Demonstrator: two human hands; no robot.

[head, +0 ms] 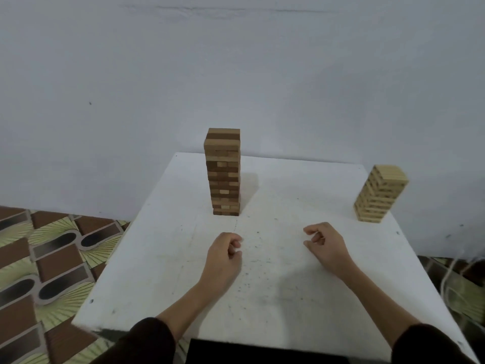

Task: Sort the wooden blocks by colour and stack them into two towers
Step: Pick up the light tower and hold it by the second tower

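Two block towers stand on the white table (162, 271). The taller one, a dark brown tower (223, 172), rises at the back centre-left, with some lighter blocks among the brown. A shorter light wood tower (379, 193) stands near the right edge. My left hand (224, 254) rests on the table in front of the brown tower, fingers curled in, holding nothing. My right hand (324, 245) lies to the right of it, also loosely curled and empty. Both hands are well apart from the towers.
A plain pale wall (236, 74) runs behind the table. Patterned floor covering (47, 258) shows to the left and right of the table. The light tower stands close to the table's right edge. A dark object (249, 350) lies at the near edge.
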